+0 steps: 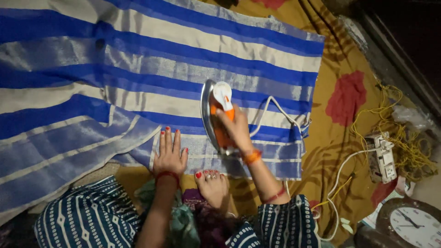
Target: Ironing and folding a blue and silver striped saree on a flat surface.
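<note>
1. A blue-and-cream striped cloth [138, 69] is spread flat over a mustard floor covering with red flowers [347, 96]; it fills most of the view from the left edge to right of centre.
2. The right hand [236, 131] is closed around the orange handle of an electric iron [218, 117], which is tipped up on its side, the metal soleplate facing left and only its edge on the cloth near the lower right corner.
3. The left hand [170, 154] is laid open, palm down and fingers spread, on the near hem of the cloth just left of the iron (it grips nothing).
4. A bare foot [212, 183] rests just below the hem, between the two forearms.
5. The iron's white cord [280, 110] is looped across the right end of the cloth and trails off towards a white extension socket [381, 158], beside a tangle of yellow wire [404, 133].
6. A round wall clock [411, 222] lies at the lower right corner.
7. Progress, as judged: the upper stripes look smooth, while folds and creases are seen at the lower left, so that part appears unpressed; with the soleplate lifted, no pressing is under way at this instant.
</note>
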